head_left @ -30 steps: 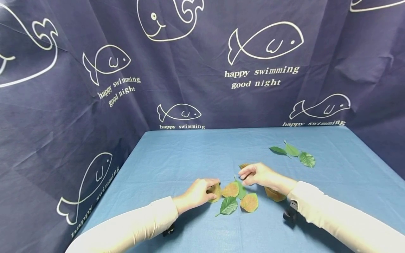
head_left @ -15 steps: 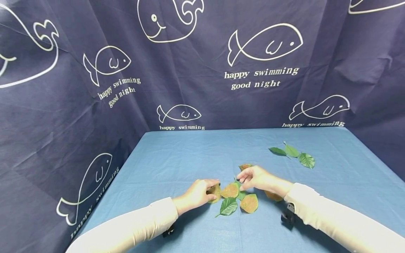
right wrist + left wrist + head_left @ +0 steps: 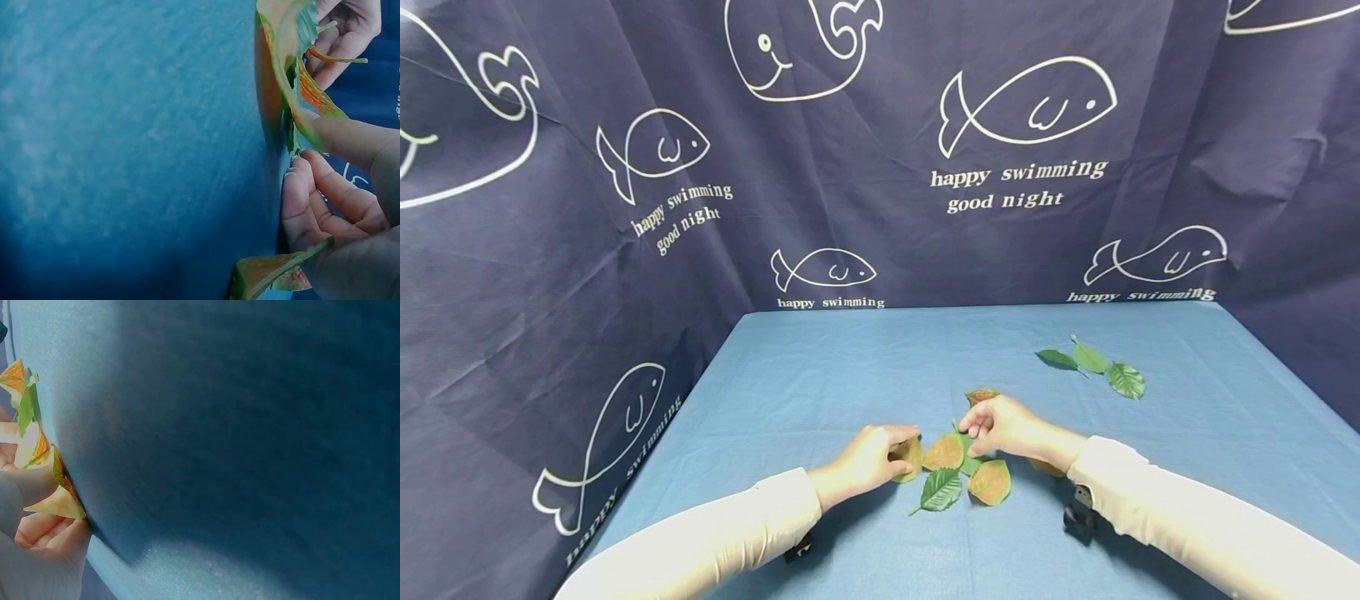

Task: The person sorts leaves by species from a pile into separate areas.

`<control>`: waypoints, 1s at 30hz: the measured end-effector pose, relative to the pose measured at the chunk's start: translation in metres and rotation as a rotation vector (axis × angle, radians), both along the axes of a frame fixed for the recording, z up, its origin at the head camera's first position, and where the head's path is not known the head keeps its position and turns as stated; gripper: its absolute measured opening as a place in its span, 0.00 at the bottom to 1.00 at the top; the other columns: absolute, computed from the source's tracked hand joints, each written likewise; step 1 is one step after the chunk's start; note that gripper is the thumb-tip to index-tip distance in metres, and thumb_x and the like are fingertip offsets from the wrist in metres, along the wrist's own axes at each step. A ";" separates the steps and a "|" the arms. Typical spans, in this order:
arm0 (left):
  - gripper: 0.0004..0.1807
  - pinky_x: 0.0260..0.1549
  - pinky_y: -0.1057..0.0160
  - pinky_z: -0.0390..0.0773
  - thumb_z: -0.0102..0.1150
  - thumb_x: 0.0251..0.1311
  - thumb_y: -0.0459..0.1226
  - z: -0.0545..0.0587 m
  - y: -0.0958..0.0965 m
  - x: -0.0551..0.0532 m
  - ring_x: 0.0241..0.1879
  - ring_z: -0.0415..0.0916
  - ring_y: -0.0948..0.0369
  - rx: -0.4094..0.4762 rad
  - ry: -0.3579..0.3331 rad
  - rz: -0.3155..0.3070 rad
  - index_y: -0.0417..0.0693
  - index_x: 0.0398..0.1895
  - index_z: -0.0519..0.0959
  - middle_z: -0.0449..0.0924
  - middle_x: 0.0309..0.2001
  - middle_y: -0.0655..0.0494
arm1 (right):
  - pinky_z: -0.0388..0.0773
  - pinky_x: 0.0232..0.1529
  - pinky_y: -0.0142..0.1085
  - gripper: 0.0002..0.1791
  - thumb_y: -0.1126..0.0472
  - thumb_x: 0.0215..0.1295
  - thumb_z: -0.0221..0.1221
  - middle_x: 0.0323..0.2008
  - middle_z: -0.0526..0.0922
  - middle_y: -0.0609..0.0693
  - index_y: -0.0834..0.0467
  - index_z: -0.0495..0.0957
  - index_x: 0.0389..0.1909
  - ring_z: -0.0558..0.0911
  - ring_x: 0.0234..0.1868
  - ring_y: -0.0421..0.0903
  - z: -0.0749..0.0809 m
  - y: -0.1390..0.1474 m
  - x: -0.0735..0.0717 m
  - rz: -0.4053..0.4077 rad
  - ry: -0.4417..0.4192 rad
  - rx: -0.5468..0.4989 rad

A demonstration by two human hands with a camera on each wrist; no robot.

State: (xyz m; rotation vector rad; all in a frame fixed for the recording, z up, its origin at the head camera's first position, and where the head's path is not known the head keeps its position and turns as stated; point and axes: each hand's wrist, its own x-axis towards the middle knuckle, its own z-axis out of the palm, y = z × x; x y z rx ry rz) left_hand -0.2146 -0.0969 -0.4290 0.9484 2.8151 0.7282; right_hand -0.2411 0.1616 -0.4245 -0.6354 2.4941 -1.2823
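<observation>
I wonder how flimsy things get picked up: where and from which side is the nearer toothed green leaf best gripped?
Probably pinch the toothed green leaf by its stem, coming from the person's near left. The stem juts out that way over blue cloth, while orange-brown leaves lie close on the leaf's far and right sides.

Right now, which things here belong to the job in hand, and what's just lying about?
Likely the job:
tan leaf, in left hand
green leaf, in right hand
two orange leaves and toothed leaf beside them

Seemingly lying about:
three green leaves, far right
reddish leaf beyond right hand
brown leaf partly hidden by right wrist
</observation>
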 end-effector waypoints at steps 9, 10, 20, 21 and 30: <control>0.27 0.59 0.61 0.76 0.67 0.57 0.36 -0.005 0.000 0.000 0.61 0.75 0.53 -0.003 0.011 0.003 0.41 0.62 0.76 0.76 0.62 0.49 | 0.77 0.28 0.27 0.12 0.69 0.46 0.72 0.25 0.81 0.48 0.64 0.83 0.33 0.76 0.28 0.37 -0.001 -0.002 0.001 0.033 0.082 0.061; 0.27 0.59 0.61 0.76 0.67 0.57 0.36 -0.005 0.000 -0.001 0.61 0.75 0.53 -0.003 0.011 0.003 0.41 0.62 0.76 0.76 0.62 0.49 | 0.77 0.27 0.27 0.11 0.69 0.46 0.72 0.25 0.81 0.47 0.64 0.83 0.32 0.76 0.27 0.37 -0.001 -0.003 0.001 0.031 0.086 0.069; 0.28 0.59 0.60 0.77 0.67 0.58 0.36 -0.006 -0.001 -0.002 0.61 0.74 0.53 0.010 0.002 0.003 0.41 0.62 0.75 0.76 0.62 0.49 | 0.77 0.24 0.30 0.05 0.68 0.48 0.71 0.20 0.81 0.45 0.60 0.84 0.26 0.77 0.23 0.38 0.001 -0.004 0.001 0.018 0.097 0.126; 0.28 0.59 0.60 0.77 0.67 0.58 0.36 -0.006 -0.001 -0.003 0.61 0.74 0.53 0.009 0.002 0.004 0.41 0.62 0.75 0.76 0.62 0.49 | 0.77 0.24 0.30 0.05 0.68 0.48 0.71 0.20 0.81 0.45 0.60 0.84 0.26 0.77 0.23 0.38 0.001 -0.004 0.001 0.017 0.099 0.127; 0.28 0.59 0.59 0.77 0.67 0.58 0.36 -0.005 -0.002 -0.002 0.62 0.74 0.53 -0.002 -0.002 0.006 0.42 0.63 0.75 0.75 0.63 0.49 | 0.75 0.25 0.28 0.05 0.66 0.50 0.68 0.22 0.80 0.44 0.61 0.83 0.29 0.76 0.25 0.38 -0.001 -0.006 0.002 0.007 0.106 0.110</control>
